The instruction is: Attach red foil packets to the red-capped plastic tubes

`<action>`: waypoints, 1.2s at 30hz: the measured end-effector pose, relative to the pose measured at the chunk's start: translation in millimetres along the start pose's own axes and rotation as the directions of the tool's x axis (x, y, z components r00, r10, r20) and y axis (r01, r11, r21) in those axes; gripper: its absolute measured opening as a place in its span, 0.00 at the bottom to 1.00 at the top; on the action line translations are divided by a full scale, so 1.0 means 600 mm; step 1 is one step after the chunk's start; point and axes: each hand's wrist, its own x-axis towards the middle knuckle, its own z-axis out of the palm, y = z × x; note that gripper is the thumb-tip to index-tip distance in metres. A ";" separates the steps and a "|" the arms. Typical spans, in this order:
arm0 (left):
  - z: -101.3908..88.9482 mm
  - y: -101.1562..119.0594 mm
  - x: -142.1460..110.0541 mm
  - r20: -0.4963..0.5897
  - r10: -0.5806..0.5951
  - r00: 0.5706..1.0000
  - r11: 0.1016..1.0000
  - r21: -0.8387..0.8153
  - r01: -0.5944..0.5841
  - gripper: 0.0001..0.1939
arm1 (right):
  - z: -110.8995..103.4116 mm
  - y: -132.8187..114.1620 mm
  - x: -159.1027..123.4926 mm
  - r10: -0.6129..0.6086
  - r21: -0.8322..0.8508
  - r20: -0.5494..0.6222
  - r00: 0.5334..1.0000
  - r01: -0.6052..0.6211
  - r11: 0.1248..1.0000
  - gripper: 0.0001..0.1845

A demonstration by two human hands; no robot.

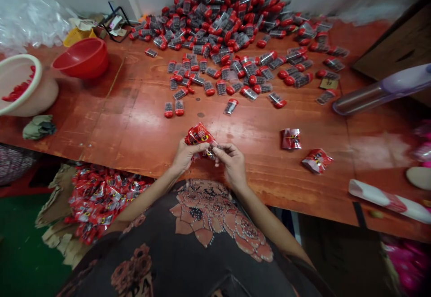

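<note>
My left hand [185, 158] and right hand [234, 164] both grip a red foil packet [200, 136] over the counter [134, 131]; farther left, a white basin [13, 75] holds red pieces [18, 89].

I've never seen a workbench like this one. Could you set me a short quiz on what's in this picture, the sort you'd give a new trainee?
1. True or false: the left hand and right hand are both on a red foil packet.

2. What fills the heap at the far end of the wooden table?
A) loose apples
B) small clear tubes with red caps
C) glass bottles

3. Fill in the missing word: the plastic bowl beside the white-rimmed basin is coloured ____.

Key: 1 true; 2 B; 3 red.
</note>
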 end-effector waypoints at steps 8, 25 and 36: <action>-0.003 -0.008 -0.002 -0.019 0.011 1.000 1.000 -0.008 -0.011 0.17 | 0.001 0.002 0.001 0.069 0.017 0.010 0.998 -0.069 0.997 0.10; 0.008 -0.019 -0.007 -0.103 0.053 0.993 0.998 -0.008 -0.055 0.17 | 0.000 0.018 -0.003 -0.044 -0.070 -0.046 0.998 0.041 0.997 0.10; 0.008 -0.016 -0.012 -0.114 0.085 0.990 0.993 0.097 -0.074 0.16 | -0.013 0.045 -0.005 -0.417 -0.371 0.048 0.908 0.404 0.837 0.09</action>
